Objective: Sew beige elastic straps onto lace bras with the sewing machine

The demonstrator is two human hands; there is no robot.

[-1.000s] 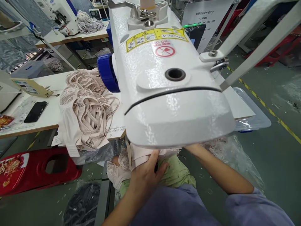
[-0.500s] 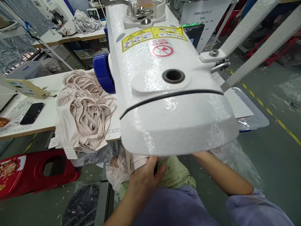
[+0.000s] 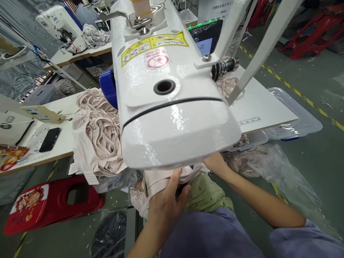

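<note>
In front of me the white head of a sewing machine (image 3: pixel 180 132) covers the middle of the view. Below its front edge a beige bra (image 3: pixel 157 182) with lace trim lies over my lap. My left hand (image 3: pixel 166 200) grips the bra fabric, its index finger along the cloth and its thumb to the right; the other fingers are mostly out of sight. My right hand (image 3: pixel 215 163) reaches in from the right beside the fabric, its fingers hidden behind the machine head. A heap of beige bras (image 3: pixel 99 139) rests on the table left of the machine.
Left on the table (image 3: pixel 60 147) lie a black phone (image 3: pixel 50 139), red-handled scissors (image 3: pixel 9 165) and a cream control box (image 3: pixel 43 113). A red stool (image 3: pixel 53 204) stands at lower left. Right of the machine are more beige pieces (image 3: pixel 227 87), a clear plastic lid (image 3: pixel 295 114) and plastic film (image 3: pixel 279 172).
The view has shifted, so the machine appears further left and more of the right tabletop shows. My right hand is nearer the bra; my left hand stays on it.
</note>
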